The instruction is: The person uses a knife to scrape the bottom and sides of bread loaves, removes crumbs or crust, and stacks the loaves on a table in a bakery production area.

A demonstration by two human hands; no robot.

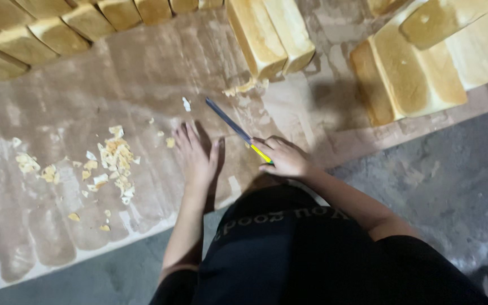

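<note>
Scene: While a person in a dark top leans over a brown paper-covered surface (142, 73), both bare hands are at work.
Right hand (285, 158): closed around the yellow handle of a knife (235, 130), whose blade points toward 11 o'clock.
Left hand (196, 158): open, fingers spread, palm flat on the paper just beside the knife.
Crumbs (114, 161): scattered at 9 o'clock of the left hand.
Bread loaves (269, 34): lined up at 12 o'clock, more stacked at 2 o'clock.
</note>
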